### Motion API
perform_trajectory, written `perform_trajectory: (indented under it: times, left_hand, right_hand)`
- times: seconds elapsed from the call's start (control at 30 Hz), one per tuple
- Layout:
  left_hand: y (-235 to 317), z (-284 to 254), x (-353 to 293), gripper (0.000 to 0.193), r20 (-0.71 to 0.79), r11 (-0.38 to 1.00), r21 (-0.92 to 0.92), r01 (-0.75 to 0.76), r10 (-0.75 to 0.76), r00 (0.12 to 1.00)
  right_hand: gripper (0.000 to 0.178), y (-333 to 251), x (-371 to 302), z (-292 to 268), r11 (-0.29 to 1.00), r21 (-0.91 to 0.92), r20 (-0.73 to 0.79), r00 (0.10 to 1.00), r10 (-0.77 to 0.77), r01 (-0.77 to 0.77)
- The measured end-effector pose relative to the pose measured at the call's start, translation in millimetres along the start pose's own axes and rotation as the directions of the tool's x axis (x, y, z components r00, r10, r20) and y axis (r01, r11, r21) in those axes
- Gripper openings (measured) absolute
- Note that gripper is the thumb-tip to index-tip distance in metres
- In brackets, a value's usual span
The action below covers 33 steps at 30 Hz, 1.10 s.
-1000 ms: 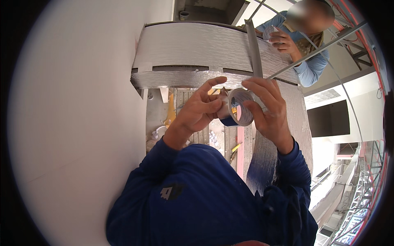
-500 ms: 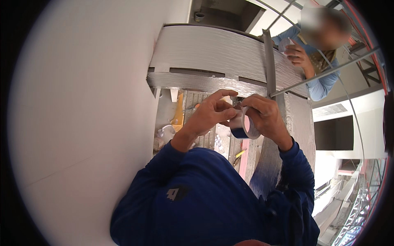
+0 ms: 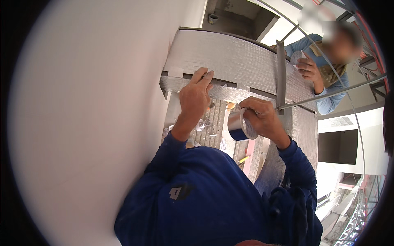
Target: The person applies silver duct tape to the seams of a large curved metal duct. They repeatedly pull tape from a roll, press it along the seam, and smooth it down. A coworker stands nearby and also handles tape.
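Observation:
My right hand (image 3: 266, 119) grips a roll of silver foil tape (image 3: 239, 126), its fingers hooked through the core and over the rim. The outer face of the roll shines silver with a dark blue reflection. My left hand (image 3: 195, 96) reaches forward to the foil-wrapped duct (image 3: 223, 49). Its fingers are stretched out, the tips touching the dark seam between the wide foil panel and the narrower foil strip (image 3: 225, 91). I cannot see anything held in it. Short silver tape pieces, such as a tape patch (image 3: 176, 72), bridge the seam.
A white wall (image 3: 90, 115) rises close on my left. Across the duct, a co-worker's hand (image 3: 308, 67) holds another roll. A grey metal hanger bar (image 3: 281, 74) and thin rods cross at the right. Below are perforated planks (image 3: 215, 123) with scraps and a yellow tool (image 3: 244, 159).
My left hand has left the tape roll and moved forward and left to the duct seam. My right hand still holds the roll. The view has shifted slightly.

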State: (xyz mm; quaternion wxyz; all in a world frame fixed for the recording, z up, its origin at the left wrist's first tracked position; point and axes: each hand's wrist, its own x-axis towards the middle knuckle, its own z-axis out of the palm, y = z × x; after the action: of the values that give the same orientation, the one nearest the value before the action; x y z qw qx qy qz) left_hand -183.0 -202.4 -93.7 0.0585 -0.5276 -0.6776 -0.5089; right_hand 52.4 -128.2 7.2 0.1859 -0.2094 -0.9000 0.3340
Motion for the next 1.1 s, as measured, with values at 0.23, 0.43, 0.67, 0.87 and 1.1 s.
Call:
perform_trajectory:
  times: [0.23, 0.43, 0.67, 0.87, 1.1]
  left_hand:
    - [-10.2, 16.5, 3.6, 0.023, -0.058, 0.978, -0.205, 0.024, -0.036, 0.998]
    - [-15.1, 8.3, 9.9, 0.021, -0.033, 0.986, -0.152, -0.067, 0.063, 0.997]
    - [-17.2, 3.5, 13.1, 0.024, 0.006, 0.993, -0.066, -0.097, 0.097, 0.995]
    - [-25.8, -34.7, 37.7, 0.022, 0.529, 0.644, -0.467, 0.606, -0.345, 0.775]
    - [-2.5, -44.2, 41.0, 0.023, 0.570, 0.580, -0.662, 0.475, -0.023, 0.821]
  right_hand:
    - [0.017, 3.0, 22.0, 8.1, 0.998, 0.039, -0.007, 0.998, -0.058, 0.058]
    - [0.016, 2.1, 78.9, -3.3, 0.983, 0.012, 0.037, 0.983, -0.181, 0.181]
    - [0.026, 3.4, 141.5, -14.9, 0.980, 0.137, -0.116, 0.985, -0.130, 0.146]
    - [0.020, 12.3, 84.3, 39.2, 0.927, 0.372, -0.251, 0.966, 0.063, 0.036]
    - [0.026, 27.7, 51.0, 76.1, 0.914, 0.403, -0.371, 0.919, 0.132, 0.032]
